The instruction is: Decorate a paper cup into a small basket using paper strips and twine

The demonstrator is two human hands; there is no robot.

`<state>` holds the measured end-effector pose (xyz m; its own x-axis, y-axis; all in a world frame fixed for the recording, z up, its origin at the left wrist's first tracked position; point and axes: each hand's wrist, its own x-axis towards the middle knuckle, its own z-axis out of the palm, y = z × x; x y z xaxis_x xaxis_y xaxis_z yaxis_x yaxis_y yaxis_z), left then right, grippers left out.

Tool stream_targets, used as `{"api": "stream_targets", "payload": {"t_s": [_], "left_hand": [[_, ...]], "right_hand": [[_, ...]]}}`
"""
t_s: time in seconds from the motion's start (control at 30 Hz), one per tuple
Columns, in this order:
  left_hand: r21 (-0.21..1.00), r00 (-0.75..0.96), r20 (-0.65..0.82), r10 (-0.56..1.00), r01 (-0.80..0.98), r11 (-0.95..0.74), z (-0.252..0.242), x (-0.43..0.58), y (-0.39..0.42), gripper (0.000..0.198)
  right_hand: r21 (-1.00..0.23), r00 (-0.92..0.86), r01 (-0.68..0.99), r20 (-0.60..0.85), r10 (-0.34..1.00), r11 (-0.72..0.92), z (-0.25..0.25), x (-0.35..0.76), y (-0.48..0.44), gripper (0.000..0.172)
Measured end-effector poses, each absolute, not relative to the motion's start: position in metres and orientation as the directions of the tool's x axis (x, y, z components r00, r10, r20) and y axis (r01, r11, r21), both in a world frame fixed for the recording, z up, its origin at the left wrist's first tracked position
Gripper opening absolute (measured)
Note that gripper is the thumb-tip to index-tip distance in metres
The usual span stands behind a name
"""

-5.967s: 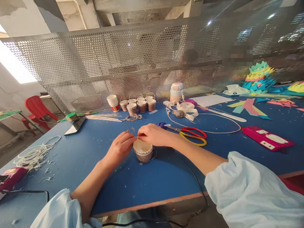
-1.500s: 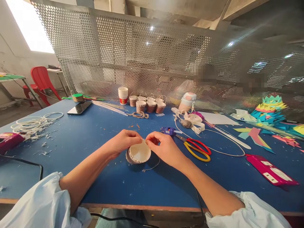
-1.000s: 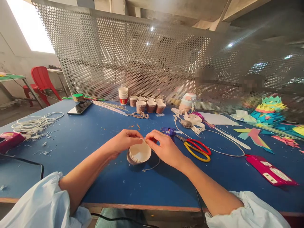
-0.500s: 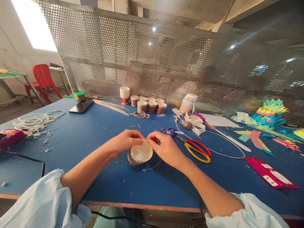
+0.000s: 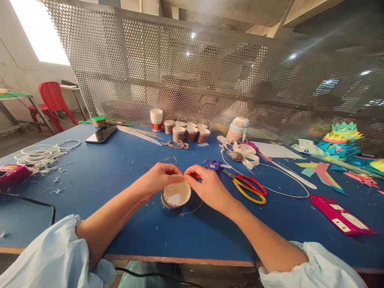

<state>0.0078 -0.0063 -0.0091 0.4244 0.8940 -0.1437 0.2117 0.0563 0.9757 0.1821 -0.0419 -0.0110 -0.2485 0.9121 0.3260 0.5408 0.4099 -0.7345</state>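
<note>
A small paper cup (image 5: 176, 195) wrapped in woven cord is tilted toward me on the blue table (image 5: 120, 176). My left hand (image 5: 157, 180) grips its left rim, fingers curled. My right hand (image 5: 207, 187) pinches the far right rim, fingers closed on the rim or a thin cord there. A loose cord end (image 5: 192, 211) trails from under the cup.
Red-and-yellow scissors (image 5: 247, 188) and a blue glue gun (image 5: 214, 165) lie right of my hands. Finished wrapped cups (image 5: 186, 132) and a cup stack (image 5: 156, 119) stand at the back by a perforated screen. A phone (image 5: 101, 134), white rings (image 5: 45, 150), pink power strips (image 5: 340, 220) and coloured paper (image 5: 339, 146) lie around.
Since six seconds ago the cup has been tipped from upright toward me. Over the last second both hands stay on the rim with only small finger shifts.
</note>
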Motion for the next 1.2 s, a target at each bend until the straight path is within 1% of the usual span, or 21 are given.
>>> {"api": "stream_targets", "payload": {"t_s": [0.07, 0.13, 0.27, 0.4, 0.47, 0.53, 0.67, 0.73, 0.83, 0.9, 1.03, 1.1, 1.2], "left_hand": [[0.975, 0.404, -0.127, 0.906, 0.217, 0.04, -0.01, 0.01, -0.008, 0.023], [0.973, 0.388, -0.093, 0.917, 0.232, 0.0, -0.01, 0.012, -0.01, 0.023], [0.942, 0.378, -0.019, 0.926, 0.317, -0.11, -0.01, 0.017, -0.016, 0.023], [0.885, 0.386, 0.087, 0.919, 0.395, -0.249, -0.008, 0.019, -0.02, 0.024], [0.866, 0.398, 0.106, 0.911, 0.414, -0.281, -0.007, 0.019, -0.021, 0.025], [0.855, 0.401, 0.112, 0.909, 0.427, -0.294, -0.007, 0.018, -0.022, 0.025], [0.856, 0.403, 0.121, 0.907, 0.421, -0.301, -0.009, 0.017, -0.023, 0.024], [0.847, 0.415, 0.128, 0.901, 0.426, -0.317, -0.01, 0.017, -0.023, 0.024], [0.83, 0.426, 0.144, 0.893, 0.439, -0.343, -0.009, 0.018, -0.022, 0.024], [0.834, 0.421, 0.137, 0.897, 0.439, -0.334, -0.008, 0.017, -0.022, 0.024], [0.846, 0.397, 0.122, 0.909, 0.437, -0.304, -0.007, 0.016, -0.021, 0.024], [0.849, 0.385, 0.133, 0.913, 0.431, -0.306, -0.008, 0.016, -0.02, 0.023], [0.871, 0.391, 0.12, 0.912, 0.4, -0.286, -0.009, 0.015, -0.019, 0.02]], "right_hand": [[-0.779, -0.221, 0.525, 0.264, 0.939, 0.343, -0.011, 0.181, -0.043, 0.012], [-0.777, -0.187, 0.552, 0.237, 0.953, 0.301, -0.011, 0.18, -0.044, 0.01], [-0.716, -0.103, 0.644, 0.269, 0.958, 0.27, -0.013, 0.175, -0.045, 0.004], [-0.637, -0.056, 0.728, 0.311, 0.949, 0.252, -0.014, 0.17, -0.046, 0.01], [-0.605, -0.044, 0.758, 0.327, 0.944, 0.245, -0.014, 0.169, -0.046, 0.011], [-0.601, -0.059, 0.756, 0.332, 0.941, 0.259, -0.014, 0.17, -0.046, 0.012], [-0.646, -0.128, 0.698, 0.313, 0.941, 0.31, -0.014, 0.174, -0.045, 0.014], [-0.647, -0.119, 0.703, 0.303, 0.946, 0.296, -0.014, 0.173, -0.044, 0.015], [-0.619, -0.08, 0.741, 0.304, 0.949, 0.261, -0.014, 0.17, -0.046, 0.015], [-0.619, -0.078, 0.74, 0.31, 0.948, 0.263, -0.013, 0.169, -0.047, 0.015], [-0.691, -0.146, 0.667, 0.245, 0.959, 0.278, -0.011, 0.173, -0.049, 0.021], [-0.699, -0.132, 0.665, 0.237, 0.962, 0.263, -0.012, 0.174, -0.048, 0.024], [-0.69, -0.076, 0.678, 0.279, 0.957, 0.255, -0.014, 0.174, -0.046, 0.024]]}}
